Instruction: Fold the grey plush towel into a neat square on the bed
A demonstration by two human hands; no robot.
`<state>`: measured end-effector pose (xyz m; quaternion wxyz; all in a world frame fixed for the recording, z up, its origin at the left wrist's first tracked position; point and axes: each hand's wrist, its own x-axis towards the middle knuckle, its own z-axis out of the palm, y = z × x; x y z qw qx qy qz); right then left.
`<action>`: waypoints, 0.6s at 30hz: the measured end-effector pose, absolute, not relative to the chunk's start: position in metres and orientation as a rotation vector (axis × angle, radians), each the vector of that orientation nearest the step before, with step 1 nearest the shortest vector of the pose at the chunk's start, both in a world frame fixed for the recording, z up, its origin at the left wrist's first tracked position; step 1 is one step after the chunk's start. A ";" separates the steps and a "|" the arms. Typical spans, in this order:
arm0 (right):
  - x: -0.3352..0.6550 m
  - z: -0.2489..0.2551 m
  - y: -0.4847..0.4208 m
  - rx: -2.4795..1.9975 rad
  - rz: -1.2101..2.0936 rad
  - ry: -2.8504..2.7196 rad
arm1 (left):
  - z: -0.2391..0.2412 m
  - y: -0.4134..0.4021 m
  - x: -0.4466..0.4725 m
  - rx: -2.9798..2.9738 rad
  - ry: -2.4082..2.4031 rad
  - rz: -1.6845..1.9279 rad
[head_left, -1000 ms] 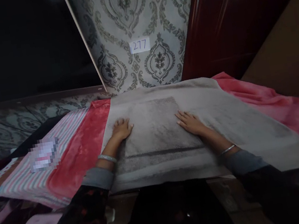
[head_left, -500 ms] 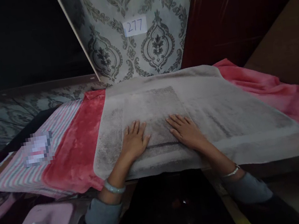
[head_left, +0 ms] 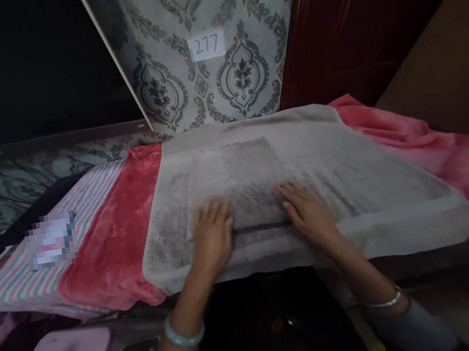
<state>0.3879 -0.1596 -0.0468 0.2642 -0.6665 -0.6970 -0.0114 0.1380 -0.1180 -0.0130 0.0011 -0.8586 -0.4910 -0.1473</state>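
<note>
We hold the left hand point(head_left: 212, 235) flat and unclenched at the near left corner of the folded cloth point(head_left: 239, 180), which lies on the grey blanket point(head_left: 377, 176). Our right hand point(head_left: 312, 216), likewise flat, is at the near right corner; blur makes exact contact hard to confirm.

The grey cloth point(head_left: 235, 178) looks plush and matt, the red panel point(head_left: 347, 15) glossy.
</note>
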 end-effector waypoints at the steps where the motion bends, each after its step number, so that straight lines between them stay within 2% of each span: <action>1: 0.381 -0.044 -0.156 -1.766 -0.011 -1.915 | -0.014 -0.121 0.151 -2.781 -1.444 -0.463; 6: 0.359 -0.053 -0.148 -1.794 0.014 -1.988 | -0.033 -0.132 0.191 -2.931 -1.172 -0.408; 12: 0.360 -0.064 -0.158 -1.797 -0.089 -1.964 | -0.042 -0.131 0.165 -2.819 -1.311 -0.383; 18: 0.362 -0.067 -0.158 -1.717 -0.101 -1.909 | -0.056 -0.129 0.121 -2.608 -1.430 -0.578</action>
